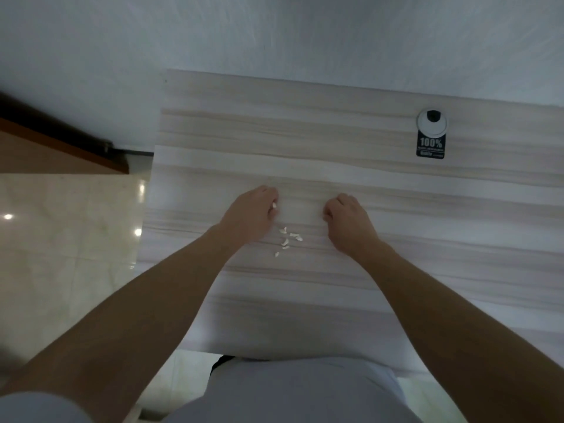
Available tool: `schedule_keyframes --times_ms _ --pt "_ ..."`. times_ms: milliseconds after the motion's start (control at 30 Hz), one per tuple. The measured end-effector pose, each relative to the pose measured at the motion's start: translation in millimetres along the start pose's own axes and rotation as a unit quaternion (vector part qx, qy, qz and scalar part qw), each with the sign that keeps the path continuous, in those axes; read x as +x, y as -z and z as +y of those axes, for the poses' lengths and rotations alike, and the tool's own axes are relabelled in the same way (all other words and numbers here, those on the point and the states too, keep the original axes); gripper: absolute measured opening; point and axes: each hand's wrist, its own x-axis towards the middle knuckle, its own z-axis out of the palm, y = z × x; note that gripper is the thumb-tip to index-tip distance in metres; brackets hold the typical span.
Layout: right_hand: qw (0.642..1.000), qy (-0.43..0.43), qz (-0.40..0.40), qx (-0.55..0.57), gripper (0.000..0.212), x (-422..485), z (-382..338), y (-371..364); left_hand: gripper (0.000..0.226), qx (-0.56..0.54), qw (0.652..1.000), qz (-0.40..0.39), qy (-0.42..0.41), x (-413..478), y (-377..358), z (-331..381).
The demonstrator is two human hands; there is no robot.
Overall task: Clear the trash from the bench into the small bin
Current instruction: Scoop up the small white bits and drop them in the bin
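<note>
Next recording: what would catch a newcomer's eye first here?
Two bare forearms reach over a pale striped bench, left hand and right hand with curled fingers at its middle. Between them lies a scatter of small white scraps, one more at the left fingertips. Far right, a black 100% tag sits by a round grommet.

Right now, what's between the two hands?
In the head view, small white scraps lie on the pale striped wooden bench between the left hand and right hand, nearer the wrists.
</note>
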Motion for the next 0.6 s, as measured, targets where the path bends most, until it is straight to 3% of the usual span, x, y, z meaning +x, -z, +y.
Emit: schedule_keyframes --times_ms 167,333,600 --pt "0.999 -0.022 0.002 0.049 0.007 -6 -18 -3 0.012 -0.02 1.0 -0.021 -0.014 -11 -1 -5" --pt "0.995 -0.042 -0.057 0.071 0.012 -17 -35 -5 0.031 -0.042 0.997 -0.063 -0.001 -17 -3 -7" --pt "0.996 -0.012 -0.05 0.067 0.017 -27 -47 -17 0.017 -0.02 0.996 -0.085 -0.005 -27 -13 -5"
